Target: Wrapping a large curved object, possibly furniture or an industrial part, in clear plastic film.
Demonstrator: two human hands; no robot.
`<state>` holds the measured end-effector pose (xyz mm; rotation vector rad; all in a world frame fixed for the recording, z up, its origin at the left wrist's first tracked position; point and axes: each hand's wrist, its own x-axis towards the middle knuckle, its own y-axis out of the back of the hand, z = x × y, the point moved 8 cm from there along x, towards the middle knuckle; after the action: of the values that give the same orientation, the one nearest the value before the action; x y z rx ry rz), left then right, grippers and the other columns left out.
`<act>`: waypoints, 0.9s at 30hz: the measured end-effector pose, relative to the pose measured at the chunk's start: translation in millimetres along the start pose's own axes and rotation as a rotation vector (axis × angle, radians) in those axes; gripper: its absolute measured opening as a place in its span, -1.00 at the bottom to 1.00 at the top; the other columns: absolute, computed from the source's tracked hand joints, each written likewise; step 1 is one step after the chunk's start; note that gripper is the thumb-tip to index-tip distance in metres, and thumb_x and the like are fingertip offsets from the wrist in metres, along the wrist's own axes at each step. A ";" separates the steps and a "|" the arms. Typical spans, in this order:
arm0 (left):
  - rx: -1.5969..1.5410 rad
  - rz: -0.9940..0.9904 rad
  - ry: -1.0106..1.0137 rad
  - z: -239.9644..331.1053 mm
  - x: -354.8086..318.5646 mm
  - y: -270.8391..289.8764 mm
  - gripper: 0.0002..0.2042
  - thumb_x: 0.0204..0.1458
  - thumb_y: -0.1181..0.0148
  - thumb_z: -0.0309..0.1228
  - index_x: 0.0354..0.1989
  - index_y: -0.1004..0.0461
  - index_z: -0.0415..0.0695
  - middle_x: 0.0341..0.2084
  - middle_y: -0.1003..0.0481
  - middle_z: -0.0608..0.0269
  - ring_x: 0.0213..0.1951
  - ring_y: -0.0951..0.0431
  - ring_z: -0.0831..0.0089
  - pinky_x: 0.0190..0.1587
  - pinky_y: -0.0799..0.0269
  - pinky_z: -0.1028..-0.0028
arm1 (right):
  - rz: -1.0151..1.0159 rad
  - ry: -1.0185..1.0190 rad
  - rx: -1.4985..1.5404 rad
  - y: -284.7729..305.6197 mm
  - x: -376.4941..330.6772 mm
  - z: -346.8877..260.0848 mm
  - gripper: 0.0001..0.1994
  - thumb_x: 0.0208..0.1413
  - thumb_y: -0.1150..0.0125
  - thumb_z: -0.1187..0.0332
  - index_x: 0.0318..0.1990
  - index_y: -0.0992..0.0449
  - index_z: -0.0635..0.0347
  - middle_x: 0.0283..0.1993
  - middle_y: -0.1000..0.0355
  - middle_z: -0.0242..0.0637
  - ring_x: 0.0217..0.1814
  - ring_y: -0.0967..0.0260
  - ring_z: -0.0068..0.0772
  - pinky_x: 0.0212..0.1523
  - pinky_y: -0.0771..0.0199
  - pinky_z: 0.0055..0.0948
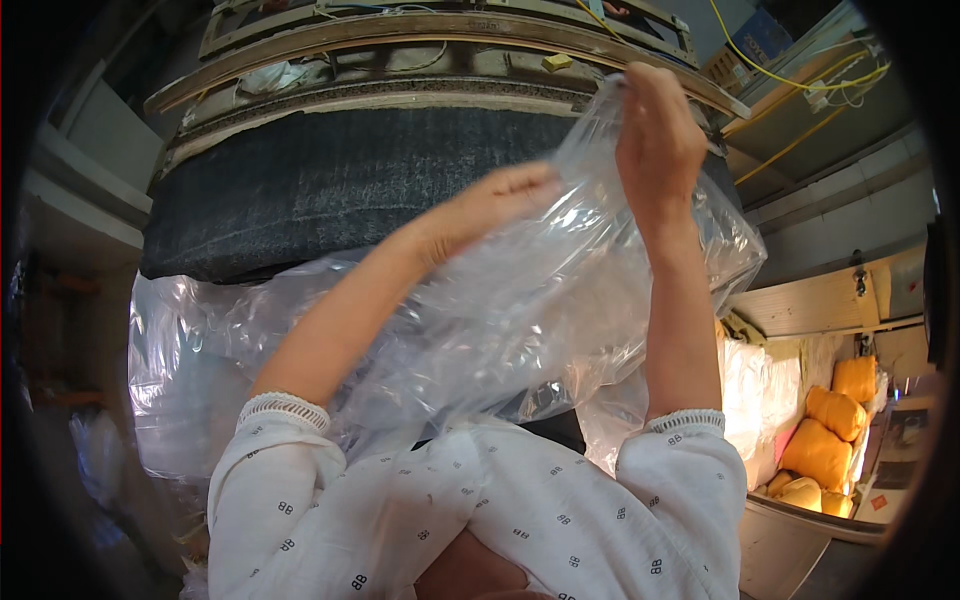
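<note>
Thin clear plastic film (480, 320) lies in loose, shiny folds across the front of the work surface and over my lap area. My right hand (660, 140) is raised at the far right, its fingers closed on a gathered edge of the film, which is drawn upward there. My left hand (500, 205) reaches in from the left, its fingertips against the film just below that raised part. Motion smears those fingers, so their grip is unclear. Beyond the film, a dark grey cloth covering (340, 185) spans the surface, partly hidden by my left hand and the film.
A long wooden bar (440, 30) crosses the far side, with a small yellow block (557, 62) near it. Yellow cable (790, 82) hangs at the upper right near a blue box (755, 42). Several orange-yellow bundles (820, 450) are stacked at the lower right.
</note>
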<state>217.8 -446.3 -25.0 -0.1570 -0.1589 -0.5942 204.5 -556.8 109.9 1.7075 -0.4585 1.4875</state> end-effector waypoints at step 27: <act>1.219 0.941 0.222 -7.7 66.6 147.9 -0.68 -0.12 -0.09 -0.13 -0.47 -0.57 -0.16 -0.54 -0.51 -0.04 -0.38 -0.52 0.02 -0.28 -0.40 0.23 | -0.065 -0.880 -0.036 -146.8 -113.7 138.7 -0.79 -0.21 -0.16 0.46 -0.43 -0.24 0.29 -0.26 -0.17 -0.04 -0.19 -0.19 0.00 -0.11 -0.21 -0.22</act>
<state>356.9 -363.0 -34.6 0.9759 -0.1862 0.4851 373.1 -599.0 -43.3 2.2641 -0.8554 0.6024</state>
